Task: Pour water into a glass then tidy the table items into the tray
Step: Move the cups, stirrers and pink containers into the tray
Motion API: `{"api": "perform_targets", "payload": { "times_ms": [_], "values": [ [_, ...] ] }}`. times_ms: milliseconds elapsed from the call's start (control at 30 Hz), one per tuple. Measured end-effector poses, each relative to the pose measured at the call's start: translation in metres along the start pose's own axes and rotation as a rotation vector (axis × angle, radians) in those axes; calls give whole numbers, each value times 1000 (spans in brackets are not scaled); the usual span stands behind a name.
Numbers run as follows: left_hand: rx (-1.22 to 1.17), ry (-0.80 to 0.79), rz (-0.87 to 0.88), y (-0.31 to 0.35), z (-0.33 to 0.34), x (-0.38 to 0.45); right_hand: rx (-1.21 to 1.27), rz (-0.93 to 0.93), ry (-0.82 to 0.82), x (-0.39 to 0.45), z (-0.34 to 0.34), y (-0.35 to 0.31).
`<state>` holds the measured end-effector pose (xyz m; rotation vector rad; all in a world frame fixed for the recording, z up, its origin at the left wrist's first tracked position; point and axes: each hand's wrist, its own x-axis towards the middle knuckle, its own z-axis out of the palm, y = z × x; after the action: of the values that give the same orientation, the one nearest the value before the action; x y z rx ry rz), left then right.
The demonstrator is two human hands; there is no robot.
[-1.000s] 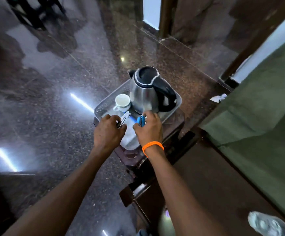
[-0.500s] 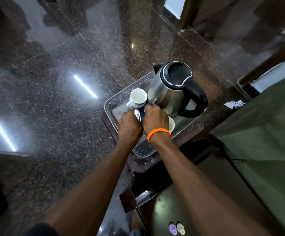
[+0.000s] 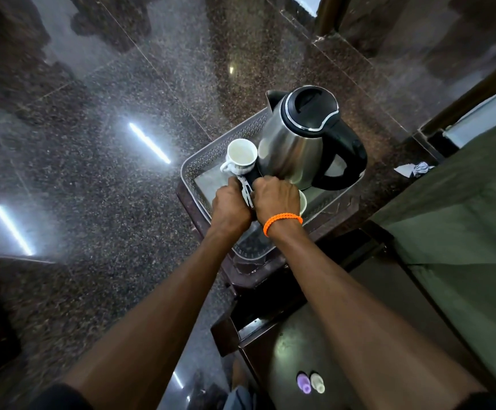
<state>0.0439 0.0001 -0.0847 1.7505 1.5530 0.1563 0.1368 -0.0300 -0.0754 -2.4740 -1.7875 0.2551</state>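
Tidying seemingly underway, left hand (image 3: 231, 204) and right hand (image 3: 277, 196) met over the tray (image 3: 202, 164), fingers clamped on small packets (image 3: 246, 190) beside kettle (image 3: 297, 143) and cup (image 3: 240, 153); releasing them there should follow.

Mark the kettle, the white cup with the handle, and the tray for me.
kettle (image 3: 292, 152), head view, on its steel body.
white cup (image 3: 241, 153), head view, on the inside of its bowl.
tray (image 3: 211, 155), head view, on its perforated left wall.
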Motion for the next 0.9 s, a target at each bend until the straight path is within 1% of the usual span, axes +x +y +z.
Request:
{"api": "perform_targets", "payload": {
  "times_ms": [133, 233, 333, 400, 467, 533, 600, 700, 800, 900],
  "values": [
    [86, 130, 76, 13, 2, -27, 67, -9, 108, -27, -12, 10],
    [29, 185, 236, 24, 10, -68, 164, 16, 247, -59, -25, 26],
    [-26, 130, 408, 31, 31, -123, 170, 50, 370, -111, -34, 53],
    [14, 38, 482, 31, 52, -157, 163, 100, 382, -156, -32, 75],
    [82, -149, 530, 29, 82, -197, 165, 215, 339, -213, -23, 100],
    [189, -350, 579, 20, 114, -239, 177, 372, 279, -277, -8, 124],
    [354, -517, 656, 6, 144, -276, 197, 539, 209, -342, 9, 140],
    [648, -746, 824, -19, 188, -317, 233, 750, 51, -437, 34, 147],
    [819, -821, 958, -40, 217, -337, 377, 864, -109, -507, 60, 137],
    [897, -839, 1020, -55, 233, -346, 410, 837, -324, -550, 83, 122]
  ]
}}
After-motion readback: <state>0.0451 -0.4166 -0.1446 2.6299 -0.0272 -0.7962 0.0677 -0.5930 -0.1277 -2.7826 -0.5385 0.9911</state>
